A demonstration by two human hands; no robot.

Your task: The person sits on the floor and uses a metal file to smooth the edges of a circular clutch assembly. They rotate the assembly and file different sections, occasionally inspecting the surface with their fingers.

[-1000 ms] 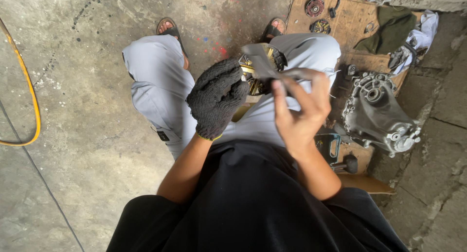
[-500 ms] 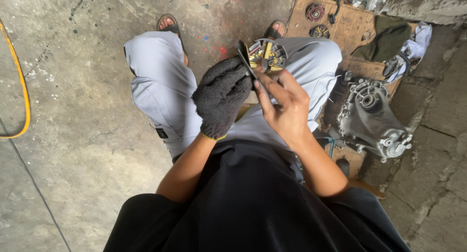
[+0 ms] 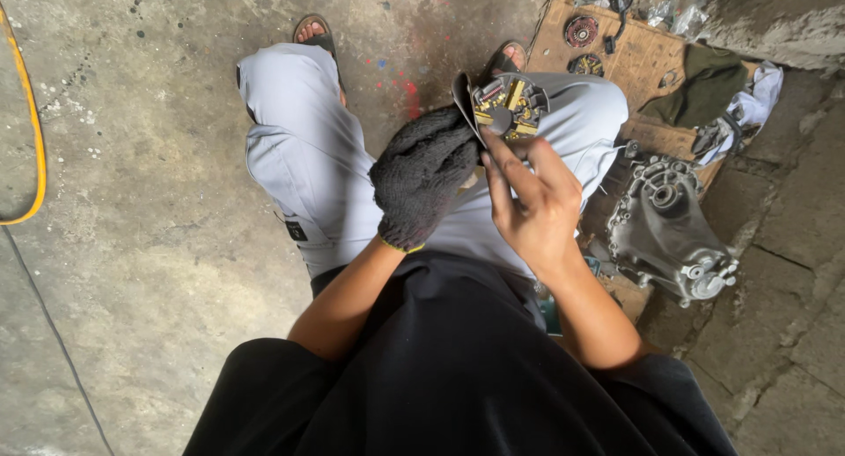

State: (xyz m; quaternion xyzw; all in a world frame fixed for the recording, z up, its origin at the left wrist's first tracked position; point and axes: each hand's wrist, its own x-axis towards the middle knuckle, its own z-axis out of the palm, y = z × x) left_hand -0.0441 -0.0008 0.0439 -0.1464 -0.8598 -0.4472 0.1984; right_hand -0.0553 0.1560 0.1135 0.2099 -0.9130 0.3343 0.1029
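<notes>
My left hand (image 3: pixel 424 176), in a dark knitted glove, grips a round metal part (image 3: pixel 508 105) with brass-coloured pieces and a grey hub on its face, holding it over my lap by its left edge. My bare right hand (image 3: pixel 531 202) is just below the part, fingers raised and touching its lower face near the hub. A dark flat piece sticks out at the part's left side beside the glove. I am seated, grey trousers and sandals below the hands.
A grey cast metal housing (image 3: pixel 666 229) lies on the floor to my right. Behind it a cardboard sheet (image 3: pixel 635 64) carries small round parts (image 3: pixel 581 31), a dark green cloth (image 3: pixel 701 86) and white rags. A yellow hose (image 3: pixel 35 139) curves at far left on the concrete floor.
The round part has been turned so its brass-coloured face shows and lifted slightly. My right hand has shifted from gripping across it to touching its lower face with the fingertips.
</notes>
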